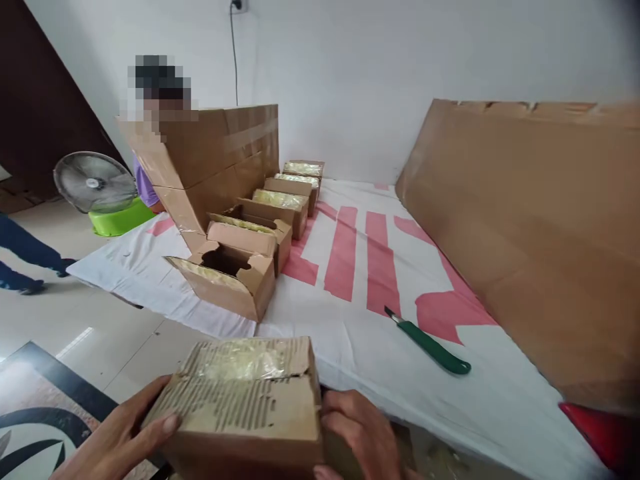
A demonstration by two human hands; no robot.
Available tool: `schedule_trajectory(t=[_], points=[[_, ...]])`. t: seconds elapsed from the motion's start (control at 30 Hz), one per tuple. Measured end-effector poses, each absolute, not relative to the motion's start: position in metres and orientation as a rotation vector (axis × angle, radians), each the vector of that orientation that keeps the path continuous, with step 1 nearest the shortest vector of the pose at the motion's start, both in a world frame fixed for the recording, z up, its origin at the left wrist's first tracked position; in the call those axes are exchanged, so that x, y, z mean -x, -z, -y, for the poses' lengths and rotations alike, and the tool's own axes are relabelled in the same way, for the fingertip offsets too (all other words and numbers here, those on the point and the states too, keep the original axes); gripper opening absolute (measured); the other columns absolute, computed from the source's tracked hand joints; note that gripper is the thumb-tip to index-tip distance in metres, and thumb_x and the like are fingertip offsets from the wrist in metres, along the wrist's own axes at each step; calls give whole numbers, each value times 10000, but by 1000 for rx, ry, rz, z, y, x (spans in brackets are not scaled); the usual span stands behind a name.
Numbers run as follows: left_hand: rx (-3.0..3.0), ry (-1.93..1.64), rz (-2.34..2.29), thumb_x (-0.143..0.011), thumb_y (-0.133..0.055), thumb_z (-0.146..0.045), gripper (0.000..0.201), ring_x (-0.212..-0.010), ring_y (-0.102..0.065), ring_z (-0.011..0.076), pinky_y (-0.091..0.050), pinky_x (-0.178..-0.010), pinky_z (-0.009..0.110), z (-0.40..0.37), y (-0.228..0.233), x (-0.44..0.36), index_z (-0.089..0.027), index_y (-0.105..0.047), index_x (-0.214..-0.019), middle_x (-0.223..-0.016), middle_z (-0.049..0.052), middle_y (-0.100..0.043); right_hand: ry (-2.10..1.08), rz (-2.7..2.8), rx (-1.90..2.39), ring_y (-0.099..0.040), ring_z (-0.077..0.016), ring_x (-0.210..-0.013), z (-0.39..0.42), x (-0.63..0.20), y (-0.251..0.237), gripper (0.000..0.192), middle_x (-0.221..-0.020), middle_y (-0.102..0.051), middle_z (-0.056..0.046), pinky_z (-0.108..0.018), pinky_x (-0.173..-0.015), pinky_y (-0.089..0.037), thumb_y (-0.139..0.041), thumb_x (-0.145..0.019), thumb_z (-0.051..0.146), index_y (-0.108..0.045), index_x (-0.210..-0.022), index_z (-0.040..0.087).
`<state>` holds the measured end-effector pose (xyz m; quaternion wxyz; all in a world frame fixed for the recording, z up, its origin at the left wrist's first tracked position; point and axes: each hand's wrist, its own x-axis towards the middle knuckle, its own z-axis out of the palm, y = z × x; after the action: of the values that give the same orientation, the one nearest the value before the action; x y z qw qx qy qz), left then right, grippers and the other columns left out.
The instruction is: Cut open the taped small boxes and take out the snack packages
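Observation:
A brown cardboard box (295, 413) is held at the table's near edge, its top patched with clear tape and torn to the ridged layer. My left hand (125, 433) grips its left side, thumb lying on the top edge. On the right side, my right hand (357, 430) presses with curled fingers. A green-handled knife (430, 347) with a short dark blade lies on the cloth to the right. Beyond my box stands an open cardboard box (235, 300), flaps raised.
More small boxes (280, 210) run back in a row beside stacked cartons (210, 150). A large cardboard sheet (530, 240) leans at right. The table cloth (350, 340) is white and red. Another person sits behind the cartons, near a fan (93, 181); someone's legs (25, 250) show at left.

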<state>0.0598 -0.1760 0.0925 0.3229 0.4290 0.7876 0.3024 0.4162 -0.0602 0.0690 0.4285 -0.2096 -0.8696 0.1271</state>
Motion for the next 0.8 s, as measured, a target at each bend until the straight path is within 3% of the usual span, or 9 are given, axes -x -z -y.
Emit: schedule_trajectory(t=[0.13,0.3,0.43,0.53,0.73,0.8], points=[[-1446,-731,-1843,-827,-617,-708,612,-1091,-744,381,-612,-962,490,119,-122,-127,-243,-768,-1196,-1144,102,-808,-149,1974,857,-748,-266,-1034,67,-464,-57,306,-1143,-726,-150,-363,-852,-642,-575,-961,191,-592,-1266,169],[-1616,-925,-1826,-835,-641,-659,645,-987,-733,320,-596,-836,394,55,-109,-183,-183,-701,-1266,-1090,107,-792,-88,1738,1021,-692,-284,-1227,43,-491,-31,384,-1309,-688,-165,-414,-982,-615,-599,-961,159,-569,-1343,188],[-1544,-1062,-1768,-835,-631,-664,580,-1004,-725,335,-576,-830,405,12,-78,-203,-175,-743,-1127,-1089,132,-786,-258,1665,1181,-744,-247,-1093,19,-496,6,345,-1256,-734,-136,-352,-850,-644,-564,-983,215,-590,-1326,195],[-1443,-1111,-1705,-824,-651,-701,546,-1006,-720,350,-567,-821,409,3,-58,-203,-200,-775,-1002,-1016,125,-788,-413,1643,1280,-757,-229,-993,14,-497,29,356,-1190,-762,-119,-346,-837,-640,-571,-981,262,-604,-1326,187],[-1055,-1447,-1550,-857,-692,-665,637,-1215,-647,309,-516,-1016,419,20,-33,-194,-216,-698,-1309,-1319,124,-715,-605,1478,1368,-745,-233,-868,18,-495,47,389,-1065,-780,-102,-364,-799,-634,-622,-940,356,-645,-1288,182],[-798,-1582,-1433,-862,-674,-685,669,-1208,-646,288,-519,-1025,419,21,-29,-194,-213,-671,-1336,-1298,124,-711,-700,1381,1389,-743,-232,-876,17,-494,51,443,-1104,-776,-116,-353,-778,-630,-653,-936,407,-630,-1316,180]])
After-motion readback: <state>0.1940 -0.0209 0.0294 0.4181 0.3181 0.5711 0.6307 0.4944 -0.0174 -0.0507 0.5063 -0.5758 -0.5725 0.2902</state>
